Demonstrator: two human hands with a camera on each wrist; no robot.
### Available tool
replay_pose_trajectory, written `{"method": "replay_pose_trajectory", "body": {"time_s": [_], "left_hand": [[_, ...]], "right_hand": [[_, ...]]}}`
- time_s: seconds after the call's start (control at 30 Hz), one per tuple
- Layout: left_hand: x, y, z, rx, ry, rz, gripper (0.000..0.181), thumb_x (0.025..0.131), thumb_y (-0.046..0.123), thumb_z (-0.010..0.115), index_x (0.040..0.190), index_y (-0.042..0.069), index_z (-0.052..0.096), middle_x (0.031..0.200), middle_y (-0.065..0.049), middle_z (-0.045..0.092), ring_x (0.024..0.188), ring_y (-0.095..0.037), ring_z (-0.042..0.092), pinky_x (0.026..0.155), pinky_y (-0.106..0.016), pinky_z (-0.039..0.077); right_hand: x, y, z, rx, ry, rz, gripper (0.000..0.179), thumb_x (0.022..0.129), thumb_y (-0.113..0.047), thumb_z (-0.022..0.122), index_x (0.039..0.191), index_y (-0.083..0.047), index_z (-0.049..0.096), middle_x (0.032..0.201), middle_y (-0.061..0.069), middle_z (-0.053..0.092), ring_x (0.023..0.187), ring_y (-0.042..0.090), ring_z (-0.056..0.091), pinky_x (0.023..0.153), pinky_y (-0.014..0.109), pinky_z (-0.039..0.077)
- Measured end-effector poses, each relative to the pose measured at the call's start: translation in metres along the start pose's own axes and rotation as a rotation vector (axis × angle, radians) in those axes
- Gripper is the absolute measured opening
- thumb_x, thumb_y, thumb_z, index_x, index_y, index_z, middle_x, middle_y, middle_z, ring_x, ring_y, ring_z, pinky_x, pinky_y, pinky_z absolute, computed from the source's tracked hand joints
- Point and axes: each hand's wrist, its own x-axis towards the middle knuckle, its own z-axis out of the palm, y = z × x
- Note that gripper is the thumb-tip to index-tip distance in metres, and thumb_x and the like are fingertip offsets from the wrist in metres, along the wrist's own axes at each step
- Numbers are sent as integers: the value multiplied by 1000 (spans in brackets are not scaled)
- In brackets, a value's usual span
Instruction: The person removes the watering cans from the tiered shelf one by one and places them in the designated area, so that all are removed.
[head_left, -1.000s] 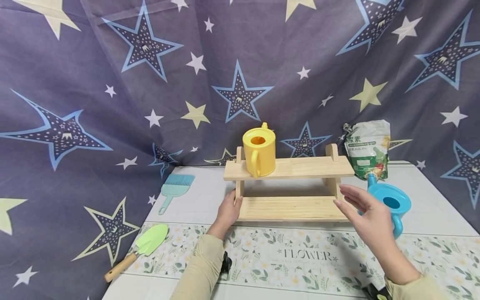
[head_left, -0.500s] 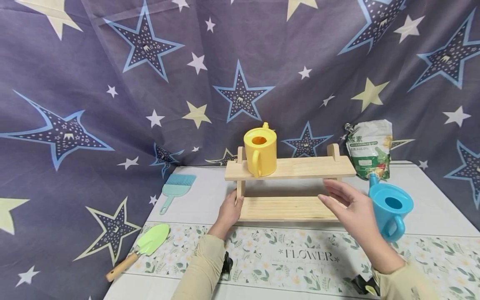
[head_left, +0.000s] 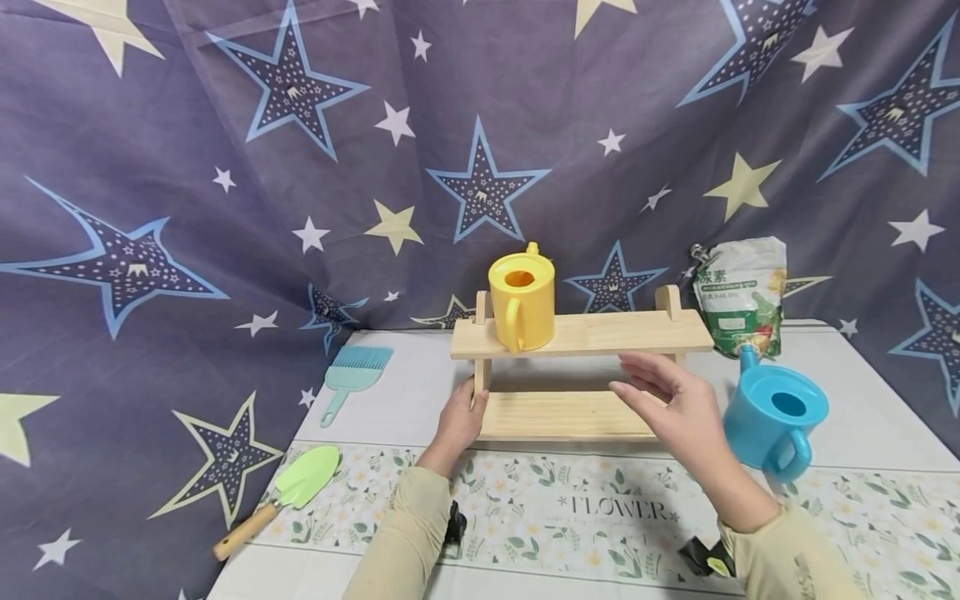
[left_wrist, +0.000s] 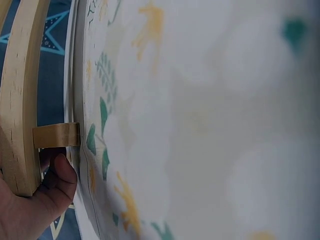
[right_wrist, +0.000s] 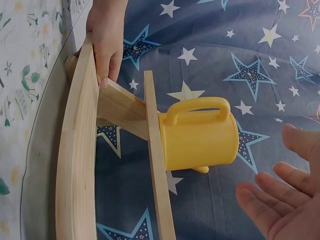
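Head: the left hand [head_left: 459, 421] grips the shelf's [head_left: 555, 414] left end, probably to steady it; the yellow can [head_left: 536, 308] stands upright atop its left part. The right hand [head_left: 678, 412], empty and loosely bent, is left of the blue can [head_left: 761, 425].

Left wrist: a foot [left_wrist: 56, 135], hidden from the head, props the shelf up.

Right wrist: the slanting leg [right_wrist: 120, 107] shows more fully, left fingers touching it.
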Motion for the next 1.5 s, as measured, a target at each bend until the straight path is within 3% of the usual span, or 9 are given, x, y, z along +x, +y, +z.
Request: {"method": "replay_pose_trajectory", "body": {"time_s": [0.3, 0.73, 1.2, 1.5], "left_hand": [[0, 0, 1, -6, 2, -5, 48, 104, 28, 45, 147, 7, 40, 142, -17, 47, 131, -34, 46, 110, -51, 36], [1, 0, 0, 7, 18, 18, 47, 104, 26, 46, 147, 5, 41, 139, -18, 49, 129, -36, 47, 109, -51, 37], [2, -3, 2, 22, 15, 29, 49, 104, 29, 44, 146, 5, 41, 138, -18, 50, 129, -36, 48, 108, -51, 37], [1, -3, 2, 24, 20, 29, 49, 104, 29, 45, 146, 4, 41, 138, -19, 50, 128, -36, 48, 108, -51, 37]], "right_hand": [[2, -1, 8, 4, 3, 4, 38, 88, -16, 75, 122, -3, 65, 118, 10, 68, 106, 10, 64, 87, 19, 53], [10, -8, 20, 93, -30, 16, 38, 88, -15, 75, 123, -2, 65, 120, 14, 67, 109, 25, 64, 88, 22, 53], [13, -10, 34, 174, -58, 3, 37, 87, -12, 76, 120, -1, 66, 118, 12, 67, 109, 23, 64, 89, 22, 53], [19, -13, 46, 198, -74, 1, 37, 86, -13, 76, 121, -2, 66, 118, 10, 68, 110, 21, 64, 90, 30, 54]]}}
